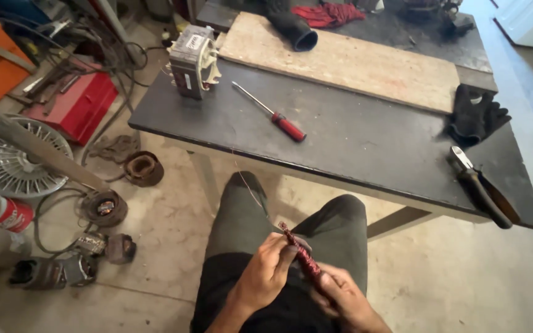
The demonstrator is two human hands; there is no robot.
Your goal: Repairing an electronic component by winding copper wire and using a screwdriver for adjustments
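a wire-wound rod (300, 256) is gripped by the left hand (268, 271) and right hand (339, 295), below the table (365, 142).

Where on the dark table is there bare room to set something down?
Bare patch on the table between the red screwdriver, the board and the pliers. Crowded: back edge behind the board, and right end by the black gloves.
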